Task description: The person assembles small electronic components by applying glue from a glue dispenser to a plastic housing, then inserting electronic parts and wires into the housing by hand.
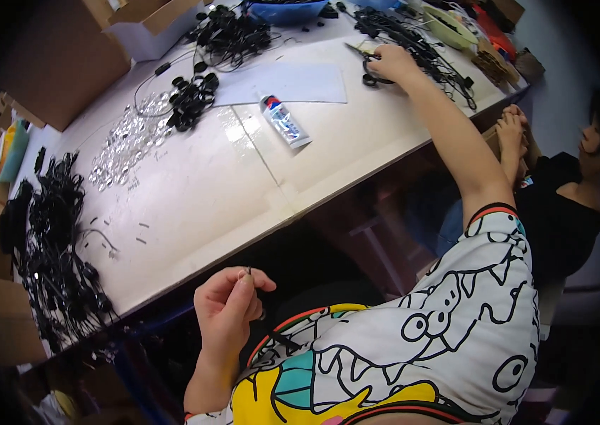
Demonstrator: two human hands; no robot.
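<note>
My left hand (225, 304) is raised in front of the table's near edge, thumb and forefinger pinched together. A tiny dark tip shows between them, too small to name. Far off to the right, my right hand (393, 65) reaches over the table with its fingers closed on a pair of scissors (371, 78). The scissors have black handles, and their blades point to the far left. Nearby lies a tangle of black cables (413, 46). A white and blue tube (286, 124) rests on the tabletop, close to a white paper sheet (314, 83).
Bundled black cables (59, 241) cover the table's left end. Small clear discs (126, 145) are spread beside black rings (193, 99), with more cables (225, 35) behind. Cardboard boxes (66, 57) stand at the far left. Another person (562, 205) sits at the right, beyond my arm.
</note>
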